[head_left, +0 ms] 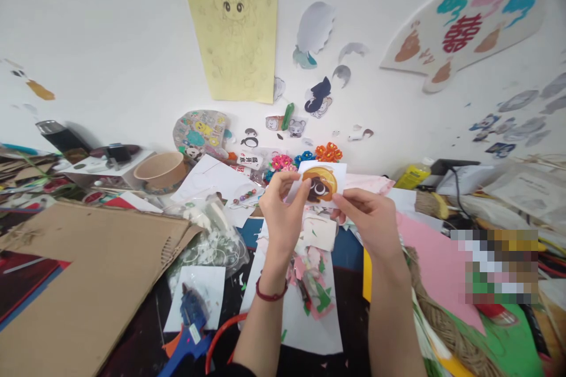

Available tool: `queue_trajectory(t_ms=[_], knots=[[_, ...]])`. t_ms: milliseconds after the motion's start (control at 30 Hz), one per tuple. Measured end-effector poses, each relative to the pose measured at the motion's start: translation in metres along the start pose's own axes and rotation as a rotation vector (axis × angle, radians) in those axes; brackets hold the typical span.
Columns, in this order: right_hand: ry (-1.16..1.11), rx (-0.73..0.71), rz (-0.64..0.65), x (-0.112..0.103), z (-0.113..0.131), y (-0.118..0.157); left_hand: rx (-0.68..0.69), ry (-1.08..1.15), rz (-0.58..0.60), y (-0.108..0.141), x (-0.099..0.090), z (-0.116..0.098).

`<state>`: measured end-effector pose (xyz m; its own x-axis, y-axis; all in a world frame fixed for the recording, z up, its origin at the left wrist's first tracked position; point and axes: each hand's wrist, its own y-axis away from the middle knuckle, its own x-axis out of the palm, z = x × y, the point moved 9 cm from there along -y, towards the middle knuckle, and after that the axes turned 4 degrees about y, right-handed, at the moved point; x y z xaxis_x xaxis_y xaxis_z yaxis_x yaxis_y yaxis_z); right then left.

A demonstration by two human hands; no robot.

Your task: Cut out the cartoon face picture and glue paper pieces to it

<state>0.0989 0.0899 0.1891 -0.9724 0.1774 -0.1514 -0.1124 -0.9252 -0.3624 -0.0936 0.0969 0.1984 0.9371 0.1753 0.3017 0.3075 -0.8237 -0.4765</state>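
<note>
Your left hand (283, 212) and right hand (369, 218) both pinch the cartoon card (319, 185) by its sides, up above the bench's paper scraps (312, 283), probably to keep it flat and readable (fingers overlap the drawing slightly).

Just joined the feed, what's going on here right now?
A person's left hand and right hand hold up a small white card with a yellow-and-brown cartoon face on it, one hand at each side. Below the hands, pink and green scraps lie on a white sheet. A blue glue gun rests on another white paper to the left, beside a large piece of cardboard.
</note>
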Motion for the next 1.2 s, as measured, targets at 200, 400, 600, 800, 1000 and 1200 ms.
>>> queue_trajectory(t_ms=[200, 400, 600, 800, 1000, 1200], knots=[[-0.018, 0.006, 0.007, -0.003, 0.0, 0.001, -0.198, 0.155, 0.15, -0.002, 0.006, 0.014], [-0.046, 0.011, 0.038, -0.001, 0.001, 0.001, -0.213, 0.088, 0.141, -0.001, 0.0, 0.02], [-0.014, 0.016, 0.031, 0.003, 0.0, -0.001, -0.151, 0.042, 0.141, 0.0, 0.003, 0.015], [-0.017, 0.004, 0.024, 0.008, 0.002, -0.001, -0.158, 0.062, 0.14, 0.001, 0.005, 0.017], [-0.013, -0.007, 0.008, 0.007, 0.003, -0.001, -0.165, 0.09, 0.124, 0.0, 0.004, 0.019], [-0.012, -0.035, -0.003, 0.007, 0.009, 0.0, -0.162, 0.117, 0.141, 0.001, 0.005, 0.017]])
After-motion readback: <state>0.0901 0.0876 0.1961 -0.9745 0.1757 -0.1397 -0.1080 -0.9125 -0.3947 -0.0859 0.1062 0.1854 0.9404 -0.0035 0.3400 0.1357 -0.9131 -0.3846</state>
